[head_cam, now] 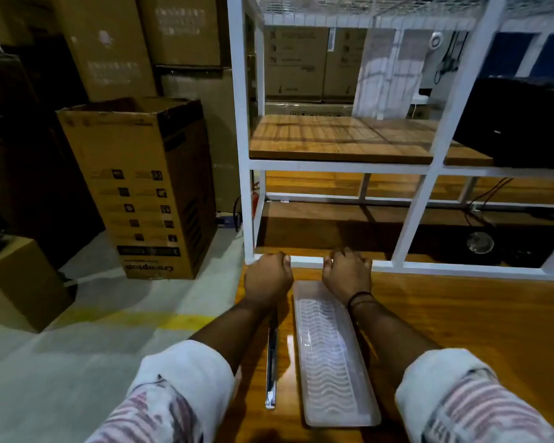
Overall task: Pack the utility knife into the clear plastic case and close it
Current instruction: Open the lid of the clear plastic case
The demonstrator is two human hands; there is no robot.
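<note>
A long clear plastic case (331, 359) with a wavy ribbed surface lies lengthwise on the wooden table (461, 314), between my forearms. Just to its left a slim utility knife (272, 369) lies parallel to it, its far end hidden under my left wrist. My left hand (268, 278) rests as a loose fist at the table's far edge, holding nothing. My right hand (347, 273) is curled the same way beside the far end of the case, with a dark band on the wrist.
A white metal shelf frame (247, 155) with wooden shelves stands right behind the table. An open cardboard box (141, 193) stands on the floor at left, with more boxes behind. A dark box (518, 123) sits on the right shelf. Yellow floor tape (160, 319) runs left of the table.
</note>
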